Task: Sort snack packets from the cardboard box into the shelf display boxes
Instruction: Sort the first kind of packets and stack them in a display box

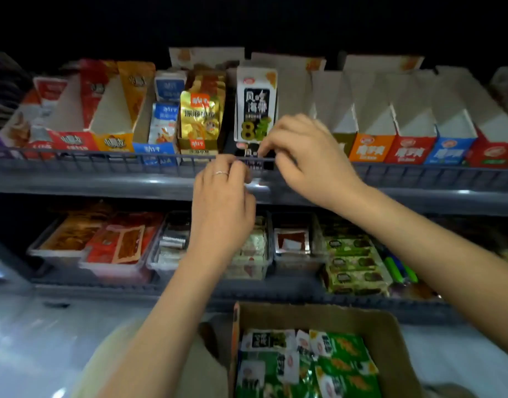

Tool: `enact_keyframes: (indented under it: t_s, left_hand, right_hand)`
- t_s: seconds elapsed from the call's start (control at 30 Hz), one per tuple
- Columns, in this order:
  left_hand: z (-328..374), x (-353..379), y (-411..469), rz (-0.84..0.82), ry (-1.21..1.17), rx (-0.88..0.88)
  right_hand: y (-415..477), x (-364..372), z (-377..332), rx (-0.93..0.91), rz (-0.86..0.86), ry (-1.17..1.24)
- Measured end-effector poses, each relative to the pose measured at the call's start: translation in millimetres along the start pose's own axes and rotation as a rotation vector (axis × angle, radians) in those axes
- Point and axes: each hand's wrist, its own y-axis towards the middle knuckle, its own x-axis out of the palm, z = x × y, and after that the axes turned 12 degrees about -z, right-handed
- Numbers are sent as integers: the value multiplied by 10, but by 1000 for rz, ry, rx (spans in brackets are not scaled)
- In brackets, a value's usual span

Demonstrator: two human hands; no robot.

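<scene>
The black-and-white packet (256,107) stands upright in the black display box (232,146), label outward so it reads from the aisle. The right hand (307,159), angled in from the right of the box, pinches the packet's lower edge between thumb and forefinger, probably to square it. The left hand (221,202) reaches up from below the box, fingers curled at its front by the rail (103,160) (grip cannot be determined). Well below the box, the cardboard box (390,323) holds green packets (344,360).
</scene>
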Motion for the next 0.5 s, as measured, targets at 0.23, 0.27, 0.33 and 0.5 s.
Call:
enact_keyframes:
  t_s: [0.23, 0.27, 0.33, 0.5]
  left_hand:
    - [95, 197, -835, -479, -45, 354]
    - [78, 258, -996, -564, -48, 429]
    - [41, 391, -1325, -688, -55, 509]
    - [-119, 562, -1899, -918, -44, 426]
  right_hand:
    - [-1282, 704, 52, -23, -412, 179]
    - [-1480, 866, 61, -22, -517, 176]
    - [-1842, 1177, 48, -40, -723, 145]
    - [-2486, 1947, -21, 30, -1156, 204]
